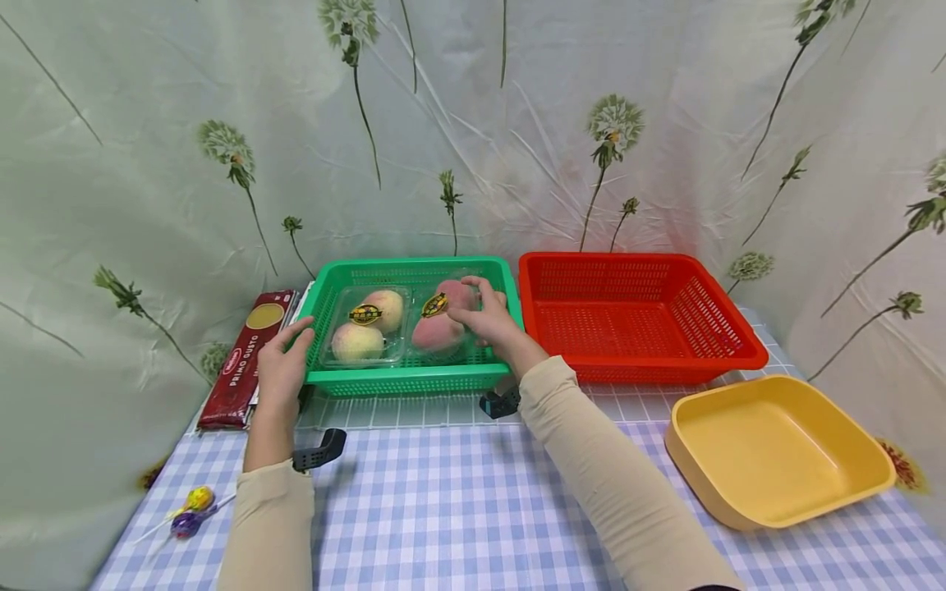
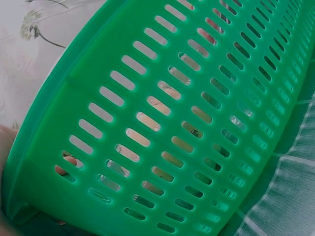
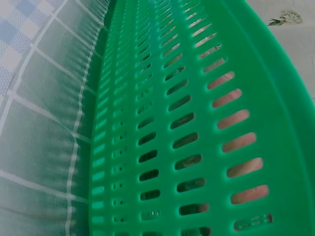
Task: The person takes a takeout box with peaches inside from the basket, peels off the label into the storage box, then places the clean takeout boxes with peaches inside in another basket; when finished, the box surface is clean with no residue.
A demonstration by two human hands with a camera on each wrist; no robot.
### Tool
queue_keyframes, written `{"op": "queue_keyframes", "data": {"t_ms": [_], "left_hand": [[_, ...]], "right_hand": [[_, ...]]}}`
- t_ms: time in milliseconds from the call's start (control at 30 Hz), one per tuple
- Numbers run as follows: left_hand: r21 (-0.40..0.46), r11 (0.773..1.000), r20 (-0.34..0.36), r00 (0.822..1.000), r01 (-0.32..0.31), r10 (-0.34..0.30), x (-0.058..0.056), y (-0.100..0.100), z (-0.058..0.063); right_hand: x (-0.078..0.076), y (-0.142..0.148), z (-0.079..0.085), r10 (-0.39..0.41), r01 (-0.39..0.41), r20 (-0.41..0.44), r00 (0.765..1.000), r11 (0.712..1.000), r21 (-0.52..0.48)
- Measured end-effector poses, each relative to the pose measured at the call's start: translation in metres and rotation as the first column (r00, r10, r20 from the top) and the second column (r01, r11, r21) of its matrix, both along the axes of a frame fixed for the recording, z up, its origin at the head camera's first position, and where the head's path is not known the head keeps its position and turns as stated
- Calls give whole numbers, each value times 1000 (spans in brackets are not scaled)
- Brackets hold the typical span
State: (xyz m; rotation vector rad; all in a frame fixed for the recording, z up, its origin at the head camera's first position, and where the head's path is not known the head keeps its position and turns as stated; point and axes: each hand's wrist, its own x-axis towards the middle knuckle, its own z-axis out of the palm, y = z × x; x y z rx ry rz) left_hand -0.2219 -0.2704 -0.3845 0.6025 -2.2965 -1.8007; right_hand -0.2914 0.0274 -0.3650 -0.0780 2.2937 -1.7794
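Inside the green basket are two clear plastic packs of fruit with black-and-gold labels. The left pack of pale yellow peaches lies flat. My right hand holds the right pack of redder peaches by its right side, thumb over the top; that pack looks slightly tilted. At the basket's left rim is my left hand, fingers apart and loosely bent, fingertips near the rim. The left wrist view shows a fingertip through the slots; in the right wrist view, the basket's front wall hides most of the right hand.
A red basket stands to the right of the green one, with a yellow tub in front. Dark red packets lie left of the green basket. Lollipops rest on the checked cloth. A patterned curtain hangs behind.
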Motion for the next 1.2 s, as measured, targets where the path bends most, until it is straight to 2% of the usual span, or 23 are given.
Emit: {"op": "queue_keyframes", "data": {"t_ms": [200, 433, 600, 733, 1000, 1100, 1200], "left_hand": [[0, 1000, 2, 1000, -2, 2, 0, 2, -1], [-7, 1000, 7, 1000, -3, 3, 0, 3, 0], [-8, 1000, 10, 1000, -7, 7, 0, 4, 0], [-9, 1000, 14, 1000, -11, 11, 0, 3, 0], [-8, 1000, 18, 1000, -10, 10, 0, 0, -1], [-6, 1000, 20, 1000, -10, 10, 0, 0, -1], [1, 1000, 23, 1000, -6, 6, 0, 0, -1]], "right_hand": [[-1, 2, -1, 56, -57, 26, 998, 998, 6], [3, 2, 4, 61, -62, 61, 996, 998, 15], [8, -3, 11, 55, -55, -8, 998, 998, 10], [12, -4, 20, 9, -10, -97, 995, 1000, -1], [23, 10, 46, -84, 68, -139, 987, 991, -119], [29, 21, 54, -81, 52, -179, 981, 985, -165], [40, 34, 62, -44, 1, -167, 985, 969, -246]]}}
